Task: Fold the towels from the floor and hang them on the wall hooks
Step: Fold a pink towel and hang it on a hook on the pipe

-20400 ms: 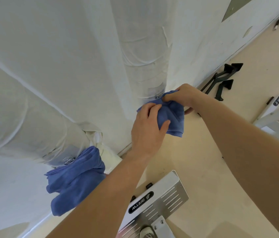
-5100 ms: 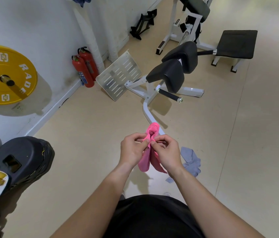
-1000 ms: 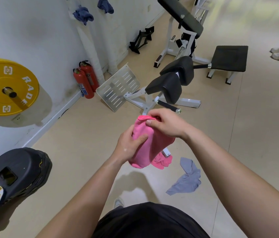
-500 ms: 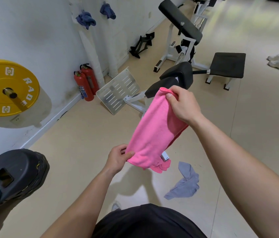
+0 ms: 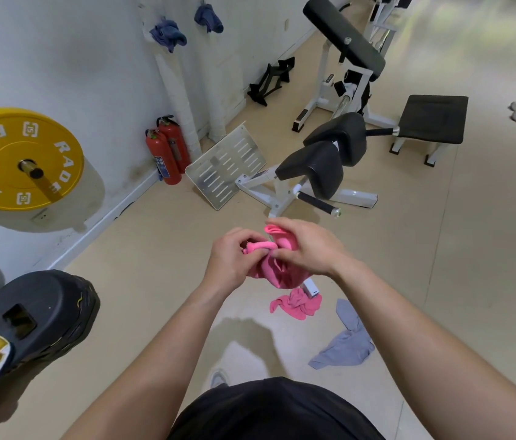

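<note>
Holding: both hands grip one pink towel (image 5: 282, 269) at centre frame, in the air above the floor (image 5: 440, 281).
Left hand (image 5: 233, 262): fingers curl round a rolled edge at the towel's upper left.
Right hand (image 5: 309, 249): thumb and fingers pinch the towel's top fold, just beside the other hand.
Towel shape: bunched, its lower part hanging below the hands.
Lower centre: a second pink towel (image 5: 298, 304) lies crumpled on the floor; a grey towel (image 5: 344, 344) lies near it, to its lower right.
Wall (image 5: 98, 65), upper left: two blue towels (image 5: 168, 34) hang side by side, apart from each other.
Left edge: a yellow weight plate (image 5: 22, 160).
Left of centre: two red fire extinguishers (image 5: 168, 154) stand against the wall.
</note>
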The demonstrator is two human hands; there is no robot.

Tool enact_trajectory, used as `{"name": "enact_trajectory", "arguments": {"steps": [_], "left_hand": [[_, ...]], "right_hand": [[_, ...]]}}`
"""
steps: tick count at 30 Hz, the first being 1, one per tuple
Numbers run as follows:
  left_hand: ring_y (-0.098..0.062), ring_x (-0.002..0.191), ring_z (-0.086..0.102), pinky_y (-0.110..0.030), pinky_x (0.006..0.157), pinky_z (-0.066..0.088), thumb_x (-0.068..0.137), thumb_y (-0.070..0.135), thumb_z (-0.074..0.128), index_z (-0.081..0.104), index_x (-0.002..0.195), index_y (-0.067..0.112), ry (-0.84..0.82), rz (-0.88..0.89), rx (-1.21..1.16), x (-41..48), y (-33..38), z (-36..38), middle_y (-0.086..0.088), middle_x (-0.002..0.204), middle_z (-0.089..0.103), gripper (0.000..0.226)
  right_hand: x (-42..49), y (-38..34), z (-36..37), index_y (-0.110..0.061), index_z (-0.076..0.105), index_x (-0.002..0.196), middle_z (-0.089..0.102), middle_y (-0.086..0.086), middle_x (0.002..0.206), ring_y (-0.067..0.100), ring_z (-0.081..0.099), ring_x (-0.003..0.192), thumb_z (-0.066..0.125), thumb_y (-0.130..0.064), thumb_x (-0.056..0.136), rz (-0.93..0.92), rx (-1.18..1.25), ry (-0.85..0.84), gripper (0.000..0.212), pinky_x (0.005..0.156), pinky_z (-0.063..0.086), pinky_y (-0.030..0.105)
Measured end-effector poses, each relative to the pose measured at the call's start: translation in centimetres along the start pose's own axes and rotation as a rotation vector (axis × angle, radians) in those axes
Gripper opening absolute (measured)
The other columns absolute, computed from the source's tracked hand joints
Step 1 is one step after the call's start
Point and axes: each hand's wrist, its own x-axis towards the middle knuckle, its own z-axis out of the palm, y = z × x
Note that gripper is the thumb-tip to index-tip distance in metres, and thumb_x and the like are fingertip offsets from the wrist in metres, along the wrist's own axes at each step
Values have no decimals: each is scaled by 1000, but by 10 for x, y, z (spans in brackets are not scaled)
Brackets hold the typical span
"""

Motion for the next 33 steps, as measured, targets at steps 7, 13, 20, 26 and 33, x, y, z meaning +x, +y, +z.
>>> {"name": "enact_trajectory", "arguments": {"steps": [7,13,20,26,33], "left_hand": [[-3,72,62,-11,64,45,74,17,85,74,78,20,-21,-44,-51,-4,6,1,8,76,72,12],[-6,67,59,-21,69,48,79,10,80,71,75,15,141,-144,-196,0,-1,-7,7,72,69,11],[2,89,60,-19,76,45,79,31,78,68,97,31,5,-79,-78,3,-1,-17,11,95,68,20],[-1,81,64,-23,73,49,81,27,76,71,93,39,-148,-27,124,9,-4,6,15,86,72,17],[-18,70,57,-23,58,40,84,24,66,65,82,18,31,-273,94,5,-62,-9,5,73,64,7]], "right_hand": [[5,12,10,-38,65,96,60,-15,85,17,59,89,71,-53,78,-27,95,-13,25,75,52,43],[8,20,7,-34,69,103,56,-18,87,18,59,94,72,-45,81,8,114,6,24,80,51,42],[10,23,0,-39,69,102,60,-18,90,16,60,94,69,-52,80,18,117,20,26,80,52,43],[13,17,-5,-38,63,98,67,-14,89,14,62,90,68,-55,73,57,151,38,30,79,53,43],[8,43,-22,-19,63,93,68,1,93,25,61,88,63,-36,88,318,258,379,18,76,49,38]]}}
